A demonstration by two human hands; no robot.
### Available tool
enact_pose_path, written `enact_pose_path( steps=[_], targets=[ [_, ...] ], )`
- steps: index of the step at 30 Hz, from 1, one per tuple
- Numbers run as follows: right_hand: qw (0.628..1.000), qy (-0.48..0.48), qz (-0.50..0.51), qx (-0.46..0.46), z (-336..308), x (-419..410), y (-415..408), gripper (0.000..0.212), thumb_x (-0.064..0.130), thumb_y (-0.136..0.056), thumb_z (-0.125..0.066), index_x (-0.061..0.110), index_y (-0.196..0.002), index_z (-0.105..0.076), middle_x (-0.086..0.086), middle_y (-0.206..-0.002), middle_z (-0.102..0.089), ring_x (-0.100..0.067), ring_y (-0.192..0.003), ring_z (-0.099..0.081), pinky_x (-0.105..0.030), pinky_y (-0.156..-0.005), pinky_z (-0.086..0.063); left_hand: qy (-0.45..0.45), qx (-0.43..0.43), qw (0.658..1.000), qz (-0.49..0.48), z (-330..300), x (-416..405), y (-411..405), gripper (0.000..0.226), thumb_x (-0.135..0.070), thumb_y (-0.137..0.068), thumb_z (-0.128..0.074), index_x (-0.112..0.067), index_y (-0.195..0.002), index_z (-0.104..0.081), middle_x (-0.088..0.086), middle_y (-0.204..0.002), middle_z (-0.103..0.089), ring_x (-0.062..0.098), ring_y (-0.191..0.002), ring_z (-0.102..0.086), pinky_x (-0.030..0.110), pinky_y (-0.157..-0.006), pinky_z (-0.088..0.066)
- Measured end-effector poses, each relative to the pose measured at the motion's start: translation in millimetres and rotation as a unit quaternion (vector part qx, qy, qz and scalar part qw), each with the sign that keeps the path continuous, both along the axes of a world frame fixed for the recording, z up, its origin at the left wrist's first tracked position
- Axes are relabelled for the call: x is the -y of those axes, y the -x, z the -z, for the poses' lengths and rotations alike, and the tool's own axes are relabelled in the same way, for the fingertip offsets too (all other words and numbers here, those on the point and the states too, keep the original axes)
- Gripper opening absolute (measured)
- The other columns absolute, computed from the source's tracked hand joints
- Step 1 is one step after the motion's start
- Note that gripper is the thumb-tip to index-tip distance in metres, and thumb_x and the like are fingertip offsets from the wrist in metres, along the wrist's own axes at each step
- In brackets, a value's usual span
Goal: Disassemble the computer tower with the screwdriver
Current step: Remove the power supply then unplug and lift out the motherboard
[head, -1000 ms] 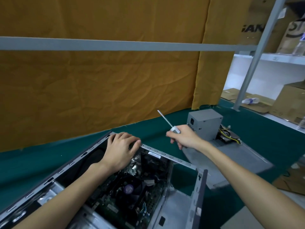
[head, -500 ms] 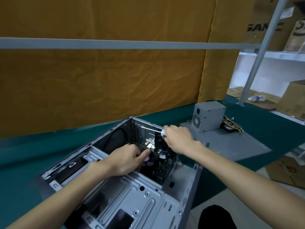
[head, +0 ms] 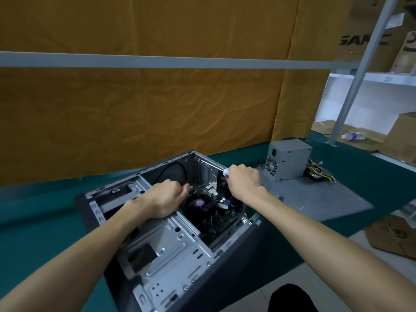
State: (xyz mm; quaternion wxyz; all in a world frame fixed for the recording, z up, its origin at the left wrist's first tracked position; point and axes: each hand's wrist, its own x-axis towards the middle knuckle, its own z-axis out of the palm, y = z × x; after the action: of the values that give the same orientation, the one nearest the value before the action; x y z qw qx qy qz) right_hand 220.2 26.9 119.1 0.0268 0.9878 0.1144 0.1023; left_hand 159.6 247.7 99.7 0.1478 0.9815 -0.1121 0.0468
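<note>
Both forearms are being extended forward. The left hand [head: 165, 197] is being held with fingers curled, knuckles up; the right hand [head: 244, 180], just beside it, is being kept fisted around a tool handle.

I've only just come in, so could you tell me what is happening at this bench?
A person is taking apart a computer tower that lies open on the green table. The right hand grips a screwdriver, its shaft pointing into the rear of the case. The left hand reaches inside beside the fan; what it touches is hidden. The power supply is already out, standing on the removed side panel.
</note>
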Motion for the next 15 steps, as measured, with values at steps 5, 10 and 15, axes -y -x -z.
enact_pose_path(
  steps=[5,10,15],
  targets=[
    [1.0,0.012,0.014,-0.012,-1.3,3.4,3.0,0.025,-0.003,-0.089,-0.056,0.018,-0.077,-0.047,-0.004,-0.08,-0.059,-0.026,-0.069,-0.052,-0.034,-0.06,-0.038,-0.025,-0.042,0.999,-0.01,-1.7,-6.5,-31.7,0.059,-0.042,-0.105,-0.039,-0.012,-0.054,-0.039,0.004,-0.05,-0.043,0.026,-0.048,-0.042,0.036,-0.055,-0.036],
    [1.0,-0.019,-0.008,-0.018,3.3,8.4,11.2,0.015,0.005,-0.094,-0.061,0.015,-0.105,-0.062,-0.012,-0.112,-0.058,-0.033,-0.104,-0.061,-0.039,-0.074,-0.046,0.007,-0.008,1.0,-0.012,3.9,39.0,-36.1,0.036,-0.05,-0.1,-0.048,-0.025,-0.074,-0.051,-0.009,-0.068,-0.057,0.016,-0.063,-0.056,0.031,-0.054,-0.034],
    [0.996,-0.015,-0.019,0.087,-1.8,39.9,27.6,0.007,0.018,-0.098,-0.059,0.015,-0.104,-0.058,-0.007,-0.101,-0.056,-0.031,-0.096,-0.063,-0.036,-0.065,-0.04,0.099,0.231,0.968,-0.014,-2.6,76.1,-32.8,0.037,-0.027,-0.093,-0.065,-0.019,-0.116,-0.038,-0.002,-0.103,-0.046,0.02,-0.068,-0.047,0.03,-0.049,-0.031]
  ],
)
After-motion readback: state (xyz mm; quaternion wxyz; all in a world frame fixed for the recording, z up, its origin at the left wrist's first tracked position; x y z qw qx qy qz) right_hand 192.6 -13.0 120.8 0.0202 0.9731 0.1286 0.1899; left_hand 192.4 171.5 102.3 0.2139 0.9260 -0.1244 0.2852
